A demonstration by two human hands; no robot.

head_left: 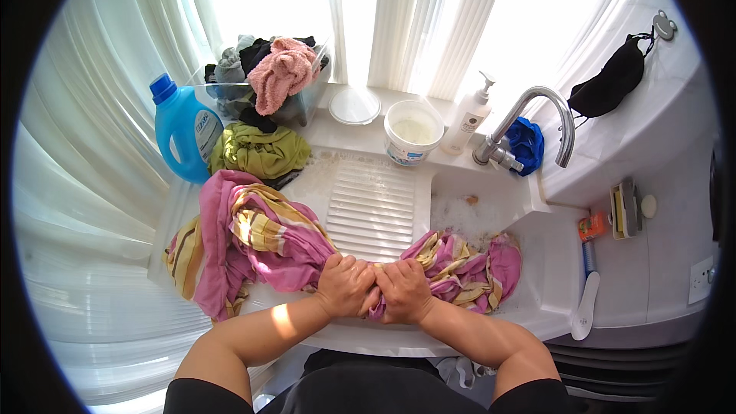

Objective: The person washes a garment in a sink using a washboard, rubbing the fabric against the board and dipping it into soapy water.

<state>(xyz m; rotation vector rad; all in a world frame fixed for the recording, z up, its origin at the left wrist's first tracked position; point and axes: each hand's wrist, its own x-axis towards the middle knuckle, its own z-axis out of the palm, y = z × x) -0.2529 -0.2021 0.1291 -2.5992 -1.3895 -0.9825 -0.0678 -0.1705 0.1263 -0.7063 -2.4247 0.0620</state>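
Head view showed the left hand (345,285) and right hand (404,290) side by side, touching, both clenched on a pink and yellow striped cloth (261,238) at the near edge of the white sink (537,291); the cloth trailed left over the rim and right into the sudsy basin; the ribbed washboard (372,207) lay bare just beyond; farther back stood a blue detergent bottle (180,130), a white tub (412,132) and the tap (529,119).
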